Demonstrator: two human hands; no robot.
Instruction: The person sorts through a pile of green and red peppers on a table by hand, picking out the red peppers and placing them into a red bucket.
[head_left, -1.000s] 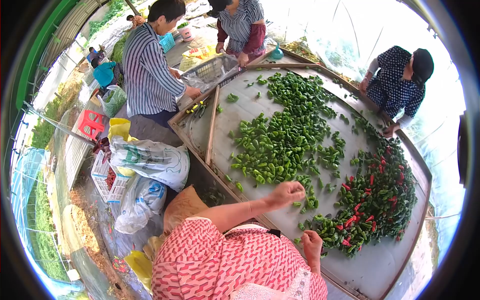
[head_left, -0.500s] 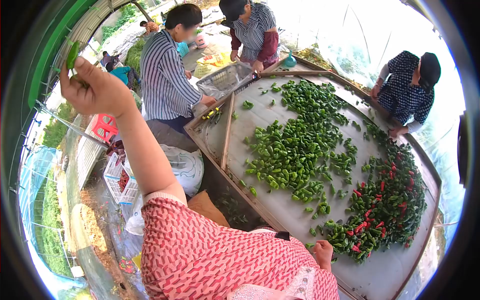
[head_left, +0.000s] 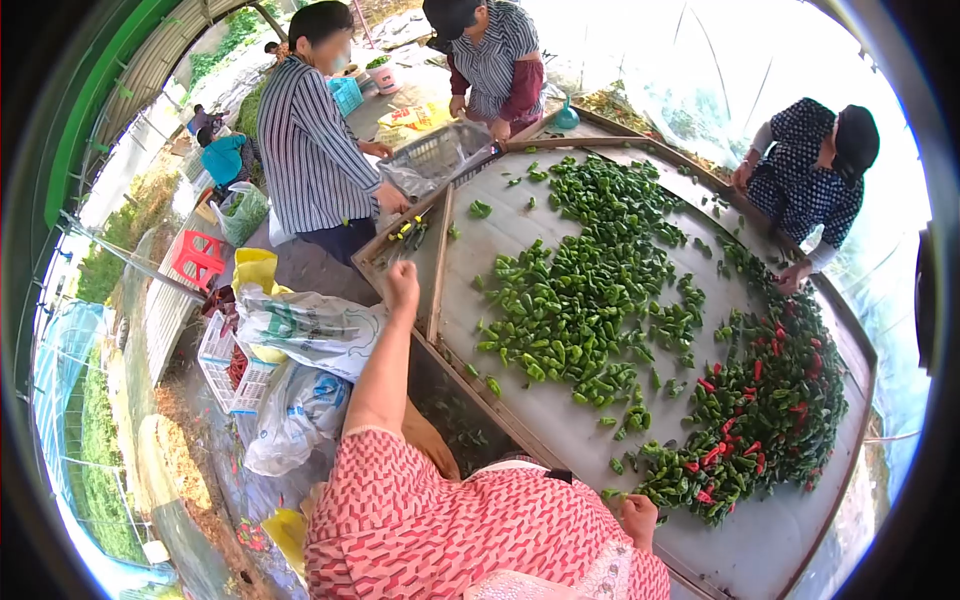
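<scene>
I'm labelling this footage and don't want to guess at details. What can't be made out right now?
All in the head view:
Left hand: curled and small, so whether it holds anything is unclear.
Right hand: its own curled fingers hide the palm.
Red and green pepper heap: upper peppers hide those beneath.
Printed white bag: creased plastic hides any contents.
Person in teal: too small to see their hands.

On my feed, I make out a pale pink top (head_left: 430, 530) printed with angular, interlocking red shapes. Its short left sleeve (head_left: 385, 475) ends in a narrow, pale band (head_left: 375, 432); a textured, whitish-pink panel (head_left: 610, 570) marks the lower front, speckled with small light dots
</scene>
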